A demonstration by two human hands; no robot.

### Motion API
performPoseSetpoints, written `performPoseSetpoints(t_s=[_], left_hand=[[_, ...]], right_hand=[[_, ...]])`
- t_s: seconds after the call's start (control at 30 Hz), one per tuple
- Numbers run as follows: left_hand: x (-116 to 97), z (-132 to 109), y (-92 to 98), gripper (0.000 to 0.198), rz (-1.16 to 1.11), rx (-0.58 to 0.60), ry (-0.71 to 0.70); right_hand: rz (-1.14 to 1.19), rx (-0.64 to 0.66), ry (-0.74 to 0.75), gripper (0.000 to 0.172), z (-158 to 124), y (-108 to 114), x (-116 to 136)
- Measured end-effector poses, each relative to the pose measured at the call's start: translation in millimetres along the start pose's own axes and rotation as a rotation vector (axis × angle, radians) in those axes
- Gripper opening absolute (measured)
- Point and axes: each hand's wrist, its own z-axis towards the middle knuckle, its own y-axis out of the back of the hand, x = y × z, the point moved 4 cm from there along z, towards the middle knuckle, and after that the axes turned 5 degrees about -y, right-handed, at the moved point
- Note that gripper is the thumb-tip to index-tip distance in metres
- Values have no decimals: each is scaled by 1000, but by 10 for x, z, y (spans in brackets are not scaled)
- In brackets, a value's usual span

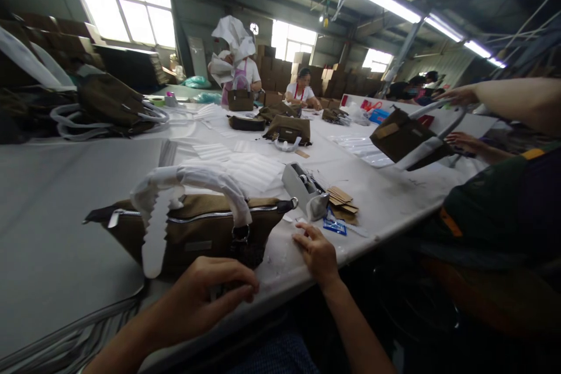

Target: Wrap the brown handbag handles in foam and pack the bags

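An olive-brown handbag stands on the white table in front of me, its silver zipper drawn across the top. White wrapping covers its raised handles, and a white strip with a wavy edge hangs down its front. My left hand is before the bag's lower front, thumb and fingertips close together; whatever lies between them is hidden. To the right of the bag, my right hand rests at the table with fingers stretched and apart. Near its fingertips is a grey tape dispenser.
Brown cards and a blue-edged packet lie beside the dispenser. White sheets are spread behind the bag. More bags stand farther back. At right, a co-worker's arm reaches to another wrapped-handle bag.
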Motion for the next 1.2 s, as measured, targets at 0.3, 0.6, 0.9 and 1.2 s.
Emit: performPoseSetpoints(t_s=[0.3,0.6,0.9,1.2], left_hand=[[39,58,24,13,45,-23,40],[65,71,9,14,70,7,56],[52,78,11,15,76,-13,39],[49,92,13,18,54,-15,48]], right_hand=[[68,-118,154,35,-31,51,76],[70,-37,119,36,-49,14,62],[36,-25,-172,31,137,74,-198],[28,72,-74,13,295,68,-53]])
